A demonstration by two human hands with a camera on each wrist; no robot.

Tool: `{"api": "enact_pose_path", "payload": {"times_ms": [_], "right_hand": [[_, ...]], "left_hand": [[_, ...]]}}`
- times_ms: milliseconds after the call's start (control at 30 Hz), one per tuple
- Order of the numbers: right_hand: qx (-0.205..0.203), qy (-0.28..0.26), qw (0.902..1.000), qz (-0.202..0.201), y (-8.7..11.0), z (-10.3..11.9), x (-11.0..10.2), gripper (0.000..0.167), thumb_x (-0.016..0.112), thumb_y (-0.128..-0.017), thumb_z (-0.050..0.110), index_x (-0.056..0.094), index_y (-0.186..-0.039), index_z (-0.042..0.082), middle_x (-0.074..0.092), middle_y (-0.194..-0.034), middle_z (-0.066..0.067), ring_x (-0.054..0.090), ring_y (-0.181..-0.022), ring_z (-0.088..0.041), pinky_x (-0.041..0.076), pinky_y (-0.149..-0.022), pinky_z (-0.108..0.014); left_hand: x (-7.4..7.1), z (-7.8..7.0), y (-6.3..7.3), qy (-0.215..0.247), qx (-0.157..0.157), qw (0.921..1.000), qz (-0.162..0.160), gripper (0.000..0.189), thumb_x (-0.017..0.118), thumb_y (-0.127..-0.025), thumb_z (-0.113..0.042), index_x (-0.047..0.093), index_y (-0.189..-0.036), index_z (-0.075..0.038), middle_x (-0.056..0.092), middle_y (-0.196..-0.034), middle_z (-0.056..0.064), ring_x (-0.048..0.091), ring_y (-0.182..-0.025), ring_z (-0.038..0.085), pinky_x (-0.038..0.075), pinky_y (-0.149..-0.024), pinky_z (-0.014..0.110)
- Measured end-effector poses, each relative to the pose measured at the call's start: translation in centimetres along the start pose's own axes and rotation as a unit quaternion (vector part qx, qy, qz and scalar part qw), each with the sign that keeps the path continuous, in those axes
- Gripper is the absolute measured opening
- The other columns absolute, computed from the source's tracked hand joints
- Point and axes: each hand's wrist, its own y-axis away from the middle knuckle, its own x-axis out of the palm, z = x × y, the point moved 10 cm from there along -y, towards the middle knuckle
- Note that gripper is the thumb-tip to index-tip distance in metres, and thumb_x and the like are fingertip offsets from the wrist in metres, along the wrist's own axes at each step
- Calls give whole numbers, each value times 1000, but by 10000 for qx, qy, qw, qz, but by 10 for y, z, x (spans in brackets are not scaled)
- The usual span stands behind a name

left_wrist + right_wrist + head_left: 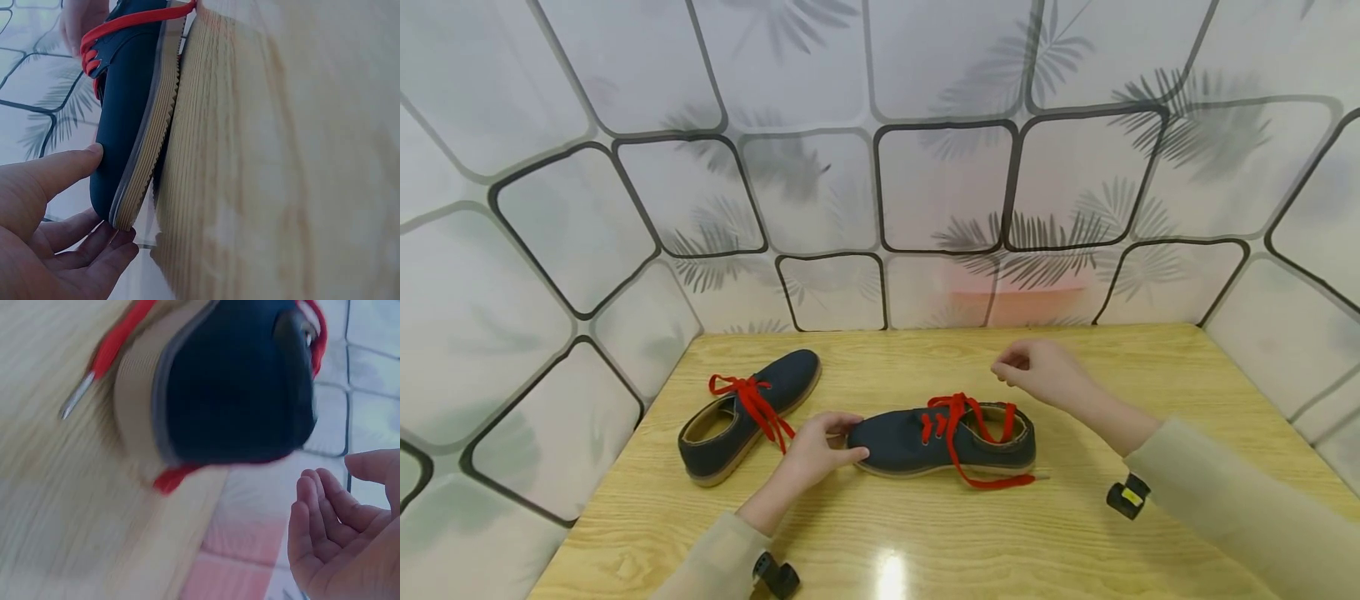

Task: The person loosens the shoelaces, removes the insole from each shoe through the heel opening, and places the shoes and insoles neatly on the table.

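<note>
A navy shoe [895, 442] with red laces lies on the table, toe to the left. At its toe, my left hand [820, 450] holds it between thumb and fingers; the left wrist view shows the thumb [75, 165] against the toe [115, 162]. One red lace [1000, 482] trails over the near side and ends in a metal tip. Past the heel [244, 387], my right hand [1037, 371] hovers with loosely bent fingers and nothing in them. Its fingers [319, 512] are apart from the shoe in the right wrist view.
A matching navy shoe [793, 375] with red laces [756, 400] stands at the left of the wooden table [970, 550], toe pointing away to the right. Patterned fabric [820, 192] walls the table at the back and sides.
</note>
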Motion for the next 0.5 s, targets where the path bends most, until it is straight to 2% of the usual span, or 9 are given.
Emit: {"api": "enact_pose_path", "payload": {"times_ms": [200, 367, 500], "right_hand": [[-143, -574, 9980, 212, 2, 17, 22, 14, 70, -103, 17, 78, -104, 5, 76, -90, -7, 67, -77, -18, 56, -68, -30], [-281, -593, 9976, 232, 2, 27, 39, 10, 74, -100, 19, 77, -98, 10, 74, -89, -3, 63, -76, -13, 55, -69, -29], [-292, -535, 9977, 303, 3, 31, 51, 15, 79, -97, 26, 74, -93, 12, 71, -85, -1, 61, -74, -12, 53, -68, -28]], "left_hand": [[2, 3, -1, 30, -28, 10000, 32, 47, 88, -86, -4, 72, -131, 0, 70, -129, 19, 69, -119, 37, 63, -101, 46], [2, 6, -3, 52, 18, 10000, 7, 47, 88, -86, -2, 72, -130, 2, 71, -128, 19, 69, -119, 37, 63, -101, 47], [1, 5, -3, 42, 67, 10000, -31, 46, 88, -86, -2, 73, -129, 2, 71, -128, 20, 69, -118, 37, 63, -101, 46]]}}
